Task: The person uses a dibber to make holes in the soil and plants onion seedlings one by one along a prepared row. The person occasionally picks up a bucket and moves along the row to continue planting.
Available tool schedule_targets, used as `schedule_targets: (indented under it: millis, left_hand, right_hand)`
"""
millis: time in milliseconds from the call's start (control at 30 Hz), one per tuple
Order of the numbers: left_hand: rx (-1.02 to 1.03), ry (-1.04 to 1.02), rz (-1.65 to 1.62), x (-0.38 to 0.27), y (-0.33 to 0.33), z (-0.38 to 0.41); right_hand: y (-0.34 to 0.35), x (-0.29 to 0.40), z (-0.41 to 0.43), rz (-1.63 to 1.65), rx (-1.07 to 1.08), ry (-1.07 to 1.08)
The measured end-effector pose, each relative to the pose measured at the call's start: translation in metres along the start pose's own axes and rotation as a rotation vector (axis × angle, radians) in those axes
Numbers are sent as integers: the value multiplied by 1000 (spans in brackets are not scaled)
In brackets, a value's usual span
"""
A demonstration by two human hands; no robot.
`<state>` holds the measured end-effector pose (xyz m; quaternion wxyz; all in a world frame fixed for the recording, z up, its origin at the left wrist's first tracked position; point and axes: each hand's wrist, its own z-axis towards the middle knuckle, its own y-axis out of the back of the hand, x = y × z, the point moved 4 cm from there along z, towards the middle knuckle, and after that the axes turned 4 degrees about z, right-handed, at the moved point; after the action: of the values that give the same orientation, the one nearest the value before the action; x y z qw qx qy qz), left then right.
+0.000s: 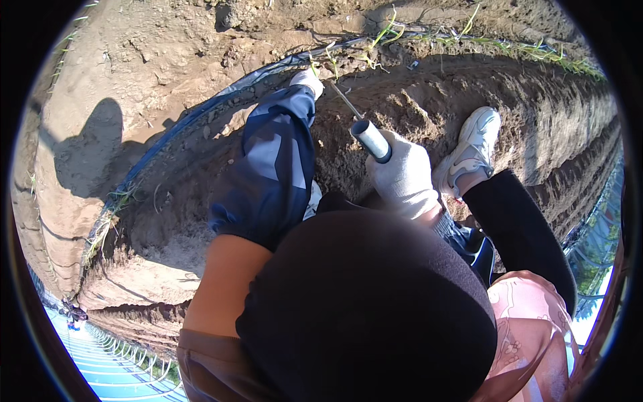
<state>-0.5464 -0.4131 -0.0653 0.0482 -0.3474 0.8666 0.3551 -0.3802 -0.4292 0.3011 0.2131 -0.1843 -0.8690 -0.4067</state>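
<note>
My left hand [307, 82], in a white glove below a dark blue sleeve cover, is low at the soil beside a pale green seedling [313, 64]. Its fingers are mostly hidden, so whether they pinch the stem cannot be told. In my right hand [402, 173], also white-gloved, is a hand tool with a metal tube handle [371, 140]. A thin metal rod slants from the tool towards the ground near the left hand. More seedlings [384, 35] stand along a dark drip tape [173, 138], just past the hands.
Loose, furrowed soil [201, 246] surrounds me. A light sneaker [474, 145] rests on the earth at right. Green plants [547, 53] follow the row's curve. A person [75, 314] is far off at lower left, near a tunnel frame of white hoops [135, 359]. A dark cap [366, 301] covers the lower middle.
</note>
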Motion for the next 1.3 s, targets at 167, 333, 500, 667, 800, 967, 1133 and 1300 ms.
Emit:
schedule_targets:
  millis: [167,333,500,667,800,967,1133,1300]
  left_hand:
    - [78,-21,26,-44,-17,6]
    - [15,-21,133,-9,18,16]
    - [244,149,285,-14,49,-53]
    - [-195,218,79,32,125,-108]
    - [-680,58,-259,7,210,-127]
    - [-1085,-170,-281,-60,317,-112]
    - [-1156,-521,381,-148,365,-79]
    - [-975,-335,547,-175,370,-67]
  right_hand:
    - [7,-17,3,-36,-17,-88]
    - [-1,5,5,25,53,-24]
    - [7,5,0,-61,30,30]
    - [0,21,-2,-48,87,46]
    - [-4,28,-8,-52,141,45]
    - [-12,26,-11,-102,199,45]
    - [-18,29,-13,-84,220,49]
    - [-14,33,-14,-79,222,62]
